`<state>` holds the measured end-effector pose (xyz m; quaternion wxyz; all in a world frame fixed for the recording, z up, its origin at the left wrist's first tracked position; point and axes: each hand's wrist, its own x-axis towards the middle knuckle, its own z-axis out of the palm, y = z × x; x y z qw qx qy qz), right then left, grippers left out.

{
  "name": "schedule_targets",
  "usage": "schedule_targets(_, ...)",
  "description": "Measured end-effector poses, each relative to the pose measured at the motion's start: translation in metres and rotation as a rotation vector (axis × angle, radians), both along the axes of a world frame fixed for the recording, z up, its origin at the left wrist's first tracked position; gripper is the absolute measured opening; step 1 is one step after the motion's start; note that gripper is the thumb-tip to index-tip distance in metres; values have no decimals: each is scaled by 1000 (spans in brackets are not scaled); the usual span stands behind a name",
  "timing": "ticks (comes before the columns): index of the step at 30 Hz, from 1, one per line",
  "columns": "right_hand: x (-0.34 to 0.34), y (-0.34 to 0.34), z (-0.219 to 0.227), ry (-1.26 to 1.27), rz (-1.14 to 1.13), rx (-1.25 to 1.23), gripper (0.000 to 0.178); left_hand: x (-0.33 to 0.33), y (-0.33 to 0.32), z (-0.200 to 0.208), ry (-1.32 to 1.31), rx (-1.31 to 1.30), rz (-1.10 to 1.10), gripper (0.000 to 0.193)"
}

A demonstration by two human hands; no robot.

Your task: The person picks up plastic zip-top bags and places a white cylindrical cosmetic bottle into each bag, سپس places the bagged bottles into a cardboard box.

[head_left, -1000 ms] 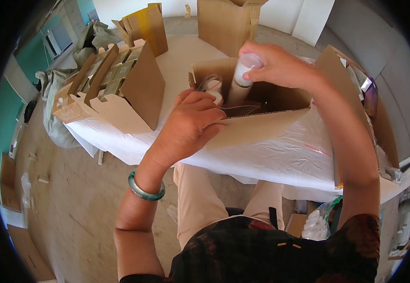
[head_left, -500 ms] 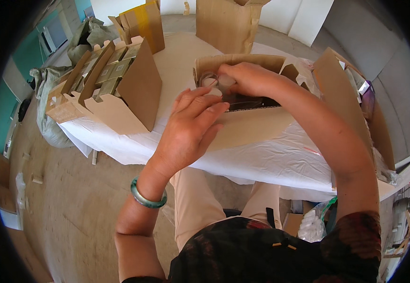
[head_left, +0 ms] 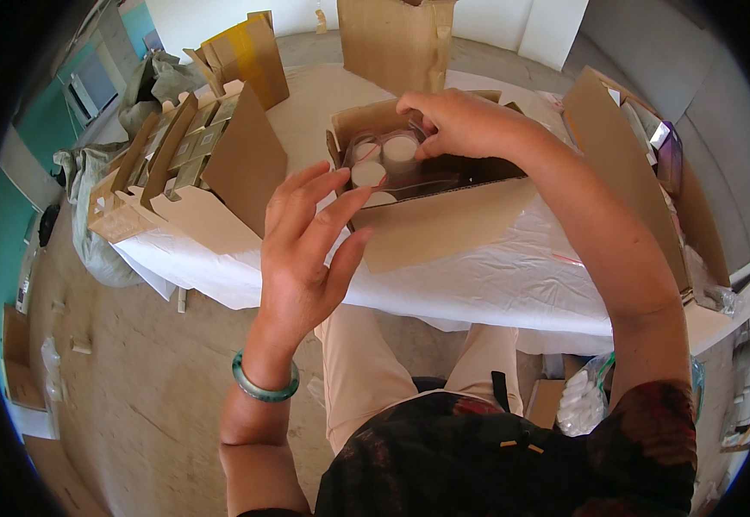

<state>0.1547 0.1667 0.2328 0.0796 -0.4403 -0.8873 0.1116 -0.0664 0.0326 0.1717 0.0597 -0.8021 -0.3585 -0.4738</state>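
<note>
A cardboard box (head_left: 444,228) lies on the table in front of me with its flaps open. At its left end stand several white round-topped containers (head_left: 400,151), in clear plastic with red seal lines. My right hand (head_left: 465,129) reaches into the box from the right. Its fingers curl round a clear plastic bag (head_left: 418,127) beside the rearmost container; the far fingers are hidden. My left hand (head_left: 306,237) hovers over the box's near left corner, fingers spread and holding nothing. A green bangle (head_left: 265,395) circles my left wrist.
At the left stand open cartons (head_left: 246,164) packed with small gold-coloured boxes. A taped carton (head_left: 250,65) and a tall carton (head_left: 396,43) are at the back. Another open carton (head_left: 621,172) stands at the right. White cloth (head_left: 478,302) covers the table.
My left hand has moved left and toward me, its fingers spreading wider. My right hand has lifted slightly off the containers, so more of their white tops show. The view has shifted a little.
</note>
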Motion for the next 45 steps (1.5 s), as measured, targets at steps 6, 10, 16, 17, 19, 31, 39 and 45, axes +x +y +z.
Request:
schedule_targets(6, 27, -6, 11, 151, -36, 16, 47, 12, -15, 5, 12, 42, -27, 37)
schedule_targets(10, 55, -15, 24, 276, -72, 90, 43, 22, -20, 4, 37, 49, -51, 36)
schedule_targets(16, 118, -24, 26, 536, -160, 185, 37, 33, -13, 9, 97, 78, -35, 33)
schedule_targets(17, 131, -25, 19, 541, -163, 206, 37, 32, -9, 11, 101, 85, -18, 33)
schedule_targets(19, 151, -27, 8, 545, -175, 252, 35, 32, 9, 17, 3, 21, -75, 33)
schedule_targets(31, 173, -59, -127, 985, -451, 87, 35, 74, 92, 53, 628, -698, -445, 34)
schedule_targets(39, 155, -67, -172, 1071, -492, -71, 34, 73, 111, 49, 962, -684, -380, 28)
schedule_targets(45, 155, -70, -210, 997, -519, -102, 31, 72, 120, 53, 792, -902, -346, 25)
